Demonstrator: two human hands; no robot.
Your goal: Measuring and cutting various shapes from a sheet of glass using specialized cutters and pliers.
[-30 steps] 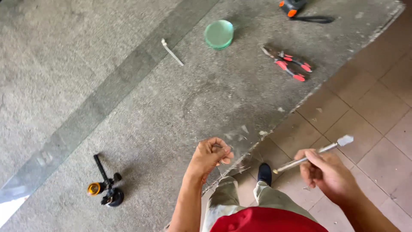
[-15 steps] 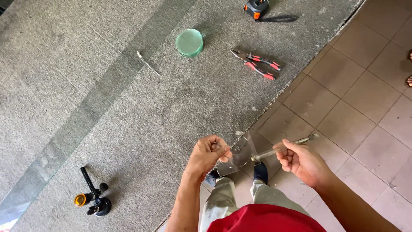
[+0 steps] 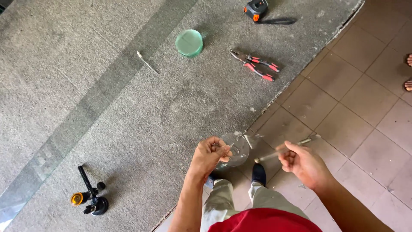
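Clear glass disc (image 3: pixel 236 149) pinched at its rim in left hand (image 3: pixel 208 155), over the carpeted bench edge (image 3: pixel 128 129). Thin metal tool (image 3: pixel 281 151) gripped in closed right hand (image 3: pixel 302 163), tip near disc. Seemingly mid-trimming: one green glass disc (image 3: pixel 189 43) lying finished. Pliers (image 3: pixel 255 64), tape measure (image 3: pixel 256 8) beyond. No containers visible.

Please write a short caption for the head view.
Left hand holds a glass disc; right hand holds a thin metal tool beside it.
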